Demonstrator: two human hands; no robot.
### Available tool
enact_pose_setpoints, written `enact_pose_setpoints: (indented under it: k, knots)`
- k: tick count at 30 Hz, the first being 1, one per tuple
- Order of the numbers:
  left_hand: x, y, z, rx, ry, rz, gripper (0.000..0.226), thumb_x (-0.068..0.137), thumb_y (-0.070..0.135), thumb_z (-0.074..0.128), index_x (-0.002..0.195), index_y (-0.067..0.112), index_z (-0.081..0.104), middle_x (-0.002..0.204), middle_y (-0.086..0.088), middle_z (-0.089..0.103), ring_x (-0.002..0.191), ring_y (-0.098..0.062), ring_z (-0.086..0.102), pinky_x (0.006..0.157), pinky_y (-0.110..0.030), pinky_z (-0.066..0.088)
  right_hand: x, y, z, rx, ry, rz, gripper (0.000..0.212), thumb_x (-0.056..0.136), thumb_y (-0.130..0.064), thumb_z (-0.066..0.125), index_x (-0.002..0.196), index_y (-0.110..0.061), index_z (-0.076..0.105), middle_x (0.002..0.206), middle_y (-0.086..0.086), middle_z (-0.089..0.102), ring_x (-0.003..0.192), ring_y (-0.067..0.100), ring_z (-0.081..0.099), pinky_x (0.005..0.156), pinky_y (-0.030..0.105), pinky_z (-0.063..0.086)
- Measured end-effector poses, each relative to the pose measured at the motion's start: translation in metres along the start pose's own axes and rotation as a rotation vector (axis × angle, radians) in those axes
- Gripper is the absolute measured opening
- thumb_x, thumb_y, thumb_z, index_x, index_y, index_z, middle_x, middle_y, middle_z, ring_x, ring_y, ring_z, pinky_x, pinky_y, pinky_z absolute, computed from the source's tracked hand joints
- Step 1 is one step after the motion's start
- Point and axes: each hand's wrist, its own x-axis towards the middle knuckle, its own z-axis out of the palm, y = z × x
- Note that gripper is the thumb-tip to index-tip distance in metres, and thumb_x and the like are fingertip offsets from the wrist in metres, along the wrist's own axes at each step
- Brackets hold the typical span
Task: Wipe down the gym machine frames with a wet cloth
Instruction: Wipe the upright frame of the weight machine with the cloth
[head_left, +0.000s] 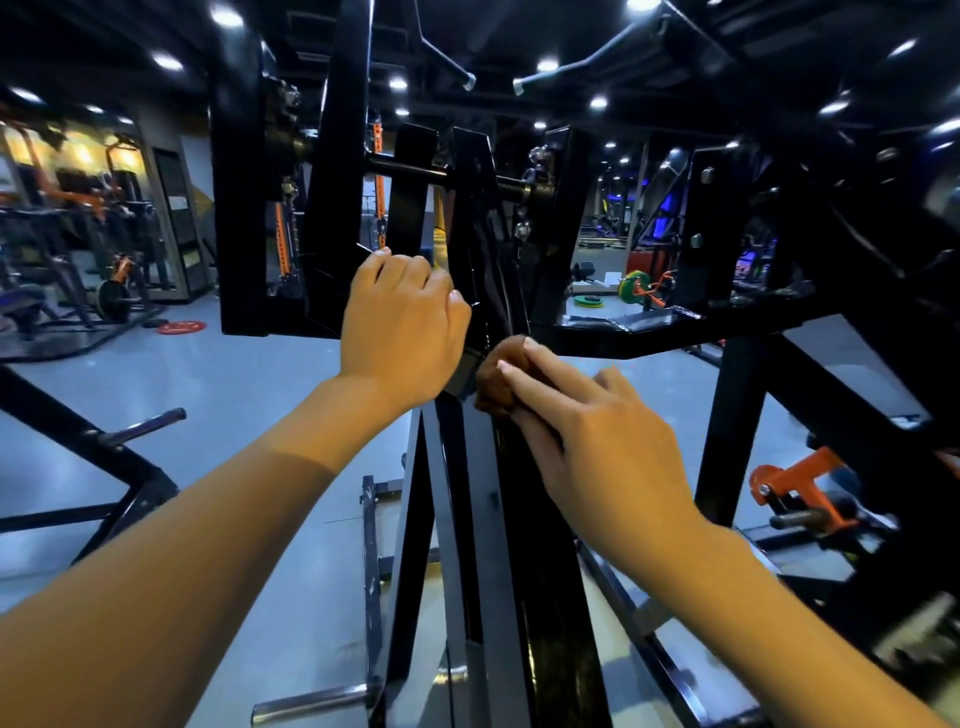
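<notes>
While the right hand presses a small brown cloth against the black frame, the left hand steadies itself just to the left of that same post, a little higher up. The right hand's fingers lie long over the wad with the tips curling round its top, so the cloth is pinched between fingers and steel rather than held free. The left hand's fingers are bent over an edge of the frame; they seem to grip it, though the fingertips are hidden behind the metal.

By the look of it, the cloth is soft, light and bunched into a ball, and being wet it will likely slide easily over the glossy paint. It probably wants a hold across its back with the palm behind, so pressure spreads and it does not roll out sideways off the narrow face. Opened flatter, it could cover more of the post per stroke.

The frame is stiff, heavy steel and should not give; its bolts and a threaded rod, above the cloth on the post's upper joint, could snag fabric. Below the cloth the post runs down toward the floor, apparently the long stretch left to wipe.
</notes>
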Motion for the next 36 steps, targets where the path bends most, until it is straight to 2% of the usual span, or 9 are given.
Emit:
enact_pose_setpoints:
  k: [5,9,13,17,23,28,32,34,36]
  knots:
    - [-0.001,0.000,0.003,-0.014,0.024,-0.003,0.049,0.105,0.030,0.025,0.094,0.007,0.067,0.090,-0.009,0.064,0.094,-0.030,0.058,0.114,-0.047,0.036,-0.031,0.006,-0.014,-0.015,-0.027,-0.018,0.038,0.098,-0.037,0.059,0.134,-0.039,0.067,0.143,-0.020,0.060,0.069,0.018,0.051,0.041,0.024,0.036]
    - [0.000,0.000,0.002,-0.019,0.058,0.015,0.046,0.104,0.028,0.028,0.090,0.006,0.066,0.087,-0.010,0.062,0.091,-0.031,0.057,0.111,-0.048,0.039,0.015,0.017,0.002,-0.011,0.017,0.078,0.035,0.102,-0.037,0.061,0.136,-0.041,0.064,0.146,-0.026,0.054,0.078,0.021,0.056,0.051,0.031,0.050]
    - [-0.002,-0.001,0.003,-0.022,0.064,0.015,0.047,0.105,0.028,0.027,0.092,0.006,0.066,0.090,-0.011,0.064,0.094,-0.031,0.058,0.112,-0.048,0.037,0.013,0.001,0.000,-0.010,-0.012,0.020,0.036,0.102,-0.040,0.058,0.137,-0.037,0.064,0.149,-0.020,0.055,0.075,0.019,0.047,0.047,0.030,0.045]
    - [-0.002,-0.001,0.004,-0.032,0.080,0.013,0.045,0.105,0.027,0.029,0.091,0.007,0.066,0.089,-0.010,0.063,0.093,-0.030,0.058,0.112,-0.048,0.038,-0.010,0.007,-0.011,-0.057,-0.033,-0.032,0.036,0.097,-0.039,0.062,0.132,-0.040,0.068,0.141,-0.021,0.061,0.070,0.018,0.052,0.041,0.023,0.036]
    - [-0.002,-0.001,0.003,-0.027,0.084,0.014,0.047,0.105,0.028,0.027,0.092,0.007,0.066,0.089,-0.011,0.063,0.095,-0.031,0.058,0.113,-0.047,0.036,0.038,0.008,0.009,-0.004,0.048,0.084,0.033,0.101,-0.033,0.064,0.134,-0.040,0.065,0.143,-0.025,0.058,0.079,0.022,0.054,0.051,0.030,0.049]
    - [-0.002,0.000,0.004,-0.025,0.094,0.011,0.046,0.105,0.026,0.028,0.089,0.008,0.067,0.089,-0.009,0.064,0.094,-0.029,0.058,0.113,-0.046,0.037,0.000,0.008,-0.004,-0.023,-0.023,-0.034,0.037,0.098,-0.038,0.062,0.134,-0.039,0.067,0.144,-0.021,0.058,0.073,0.018,0.051,0.044,0.023,0.035]
    - [-0.001,-0.001,0.002,-0.021,0.050,0.009,0.047,0.103,0.028,0.027,0.091,0.009,0.068,0.089,-0.008,0.064,0.094,-0.028,0.058,0.113,-0.045,0.037,0.026,0.021,0.005,0.093,0.017,0.054,0.037,0.101,-0.042,0.053,0.136,-0.043,0.064,0.145,-0.029,0.054,0.089,0.021,0.063,0.056,0.034,0.055]
    - [-0.001,-0.001,-0.001,-0.010,0.009,0.027,0.050,0.102,0.030,0.024,0.093,0.009,0.069,0.091,-0.008,0.065,0.095,-0.029,0.058,0.113,-0.046,0.036,0.040,0.013,0.011,0.109,0.047,0.053,0.035,0.102,-0.039,0.055,0.135,-0.041,0.064,0.143,-0.028,0.055,0.089,0.022,0.059,0.060,0.036,0.056]
    - [0.002,-0.007,-0.003,-0.016,-0.019,0.079,0.054,0.102,0.032,0.024,0.093,0.010,0.072,0.092,-0.008,0.068,0.095,-0.030,0.060,0.113,-0.046,0.036,0.034,0.006,0.009,0.059,0.040,0.009,0.036,0.100,-0.036,0.062,0.135,-0.039,0.065,0.145,-0.024,0.056,0.080,0.021,0.052,0.052,0.035,0.052]
